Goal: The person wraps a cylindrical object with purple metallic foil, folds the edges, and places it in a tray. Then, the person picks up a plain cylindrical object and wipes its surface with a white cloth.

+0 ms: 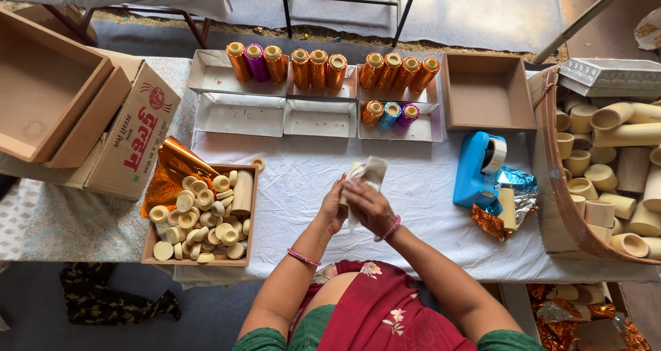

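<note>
— What's the surface?
— A table under a white cloth [413, 206], seen from above.

— And what's in the grip?
— A pale cylinder wrapped in silvery foil [366, 174]. Both hands close on it: the left hand [333, 208] cups it from below on its side, the right hand [368, 206] lies over it, fingers pressing the foil. Its top pokes out just above the fingers.

— Around the hands?
— Left, a wooden box of round caps [200, 217]. Right, a blue tape dispenser [476, 168] with foil scraps [513, 192] beside it. Beyond the hands, white trays [241, 113] holding foil-covered rolls [317, 68]. Farther right, a basket of bare tubes [606, 186].
</note>
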